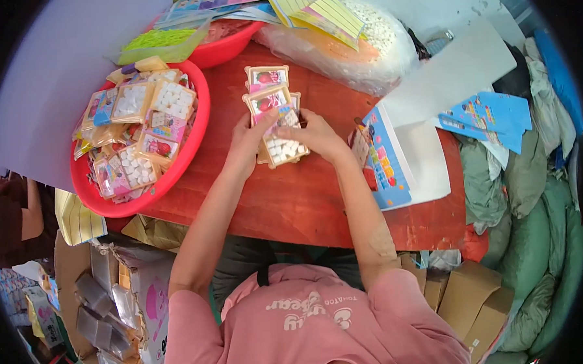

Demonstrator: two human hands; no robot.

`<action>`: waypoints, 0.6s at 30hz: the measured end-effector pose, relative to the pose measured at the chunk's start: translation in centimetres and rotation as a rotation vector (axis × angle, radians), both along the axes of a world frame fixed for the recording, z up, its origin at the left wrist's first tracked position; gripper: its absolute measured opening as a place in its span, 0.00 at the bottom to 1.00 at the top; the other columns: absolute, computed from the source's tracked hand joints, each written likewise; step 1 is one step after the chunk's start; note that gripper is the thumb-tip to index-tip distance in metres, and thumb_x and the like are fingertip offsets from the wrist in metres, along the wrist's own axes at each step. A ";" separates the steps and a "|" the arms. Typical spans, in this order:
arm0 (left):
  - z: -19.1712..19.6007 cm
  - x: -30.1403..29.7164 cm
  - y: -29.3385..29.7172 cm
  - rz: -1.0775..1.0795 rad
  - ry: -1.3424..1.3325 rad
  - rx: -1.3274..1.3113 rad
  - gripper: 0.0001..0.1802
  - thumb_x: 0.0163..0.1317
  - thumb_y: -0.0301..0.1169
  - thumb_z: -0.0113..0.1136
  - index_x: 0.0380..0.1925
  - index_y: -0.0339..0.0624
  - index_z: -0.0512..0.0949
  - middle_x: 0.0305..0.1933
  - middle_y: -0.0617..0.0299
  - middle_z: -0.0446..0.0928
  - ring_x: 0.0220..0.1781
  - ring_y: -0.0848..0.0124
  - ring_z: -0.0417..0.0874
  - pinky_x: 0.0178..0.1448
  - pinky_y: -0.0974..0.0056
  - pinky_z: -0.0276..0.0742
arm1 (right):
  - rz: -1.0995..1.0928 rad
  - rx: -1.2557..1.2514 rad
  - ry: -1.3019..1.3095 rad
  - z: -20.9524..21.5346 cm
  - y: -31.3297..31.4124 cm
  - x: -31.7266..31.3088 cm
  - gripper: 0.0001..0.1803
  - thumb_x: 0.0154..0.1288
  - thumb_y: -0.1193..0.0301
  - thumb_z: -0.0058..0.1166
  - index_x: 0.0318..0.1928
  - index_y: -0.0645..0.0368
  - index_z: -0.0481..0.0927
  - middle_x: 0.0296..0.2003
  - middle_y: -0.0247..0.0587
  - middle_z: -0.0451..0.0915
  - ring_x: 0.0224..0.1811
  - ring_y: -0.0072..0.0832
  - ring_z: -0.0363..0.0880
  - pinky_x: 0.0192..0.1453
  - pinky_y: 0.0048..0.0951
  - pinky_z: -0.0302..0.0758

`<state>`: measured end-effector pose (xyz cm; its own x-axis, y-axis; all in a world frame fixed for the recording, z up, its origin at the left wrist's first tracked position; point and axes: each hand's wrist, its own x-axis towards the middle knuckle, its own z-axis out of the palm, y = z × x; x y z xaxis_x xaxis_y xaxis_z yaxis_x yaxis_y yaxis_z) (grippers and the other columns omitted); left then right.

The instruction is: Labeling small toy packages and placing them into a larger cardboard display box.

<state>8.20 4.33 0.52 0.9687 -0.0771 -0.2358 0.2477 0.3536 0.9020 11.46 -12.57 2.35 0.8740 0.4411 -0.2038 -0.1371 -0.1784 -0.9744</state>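
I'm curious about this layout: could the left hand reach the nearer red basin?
Probably yes: only red tabletop shows between the left hand and the nearer red basin, though that hand holds strawberry-printed packs.

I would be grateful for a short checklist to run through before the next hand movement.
1. Left hand holding the small packs: ok, thumb across the top.
2. Right hand holding them too: ok.
3. Packs squared into an even stack: not ok, they overlap unevenly.
4. Red basin left of the hands: ok, similar packs inside.
5. Right forearm clear of the blue carton: cannot tell, they nearly meet in this view.
6. Every pack fully closed: cannot tell.
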 end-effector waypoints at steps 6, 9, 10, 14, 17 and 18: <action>-0.2 -6.9 -1.4 0.006 -0.513 0.027 0.47 0.44 0.32 0.73 0.60 0.34 0.53 0.58 0.52 0.63 0.58 0.67 0.70 0.58 0.62 0.71 | 0.003 -0.010 -0.597 1.2 -2.4 -7.4 0.55 0.38 0.60 0.75 0.63 0.65 0.55 0.56 0.47 0.67 0.60 0.34 0.65 0.63 0.33 0.63; -0.8 -7.4 -1.6 -0.070 -0.548 0.122 0.59 0.38 0.34 0.77 0.65 0.37 0.44 0.62 0.50 0.57 0.64 0.64 0.63 0.65 0.58 0.63 | -0.010 -0.031 -0.554 0.2 -3.3 -8.8 0.61 0.36 0.60 0.76 0.66 0.64 0.48 0.60 0.48 0.63 0.63 0.35 0.62 0.66 0.35 0.59; -1.0 -7.5 -1.7 -0.048 -0.633 0.188 0.62 0.37 0.36 0.78 0.66 0.38 0.43 0.63 0.49 0.56 0.66 0.63 0.61 0.67 0.56 0.60 | -0.007 -0.047 -0.582 -0.6 -3.6 -8.9 0.62 0.35 0.60 0.76 0.66 0.63 0.47 0.60 0.47 0.63 0.63 0.34 0.62 0.66 0.35 0.59; -1.1 -7.3 -1.8 -0.069 -0.702 0.287 0.68 0.32 0.40 0.80 0.67 0.40 0.39 0.65 0.47 0.54 0.69 0.59 0.55 0.69 0.55 0.55 | 0.061 -0.046 -0.630 -1.8 -4.1 -8.0 0.59 0.33 0.63 0.77 0.65 0.62 0.54 0.57 0.44 0.68 0.59 0.28 0.66 0.63 0.33 0.64; -0.5 -7.7 -1.7 -0.125 -0.701 0.364 0.69 0.32 0.42 0.80 0.67 0.39 0.39 0.64 0.48 0.56 0.67 0.59 0.59 0.69 0.56 0.57 | 0.100 0.031 -0.348 -2.3 -3.7 -7.9 0.64 0.28 0.58 0.78 0.65 0.61 0.50 0.62 0.49 0.58 0.66 0.38 0.57 0.69 0.36 0.55; -0.3 -7.9 -1.6 -0.173 -0.677 0.437 0.69 0.32 0.43 0.80 0.67 0.39 0.39 0.64 0.48 0.57 0.67 0.59 0.60 0.68 0.56 0.58 | 0.146 0.003 -0.356 -2.5 -3.5 -7.9 0.64 0.27 0.57 0.78 0.65 0.61 0.52 0.61 0.49 0.58 0.66 0.38 0.58 0.68 0.36 0.55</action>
<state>0.33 2.77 0.20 0.8948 -0.2747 0.3520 -0.3806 -0.0570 0.9230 3.59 -16.08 -0.17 0.8180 0.5660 0.1026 0.2367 -0.1686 -0.9569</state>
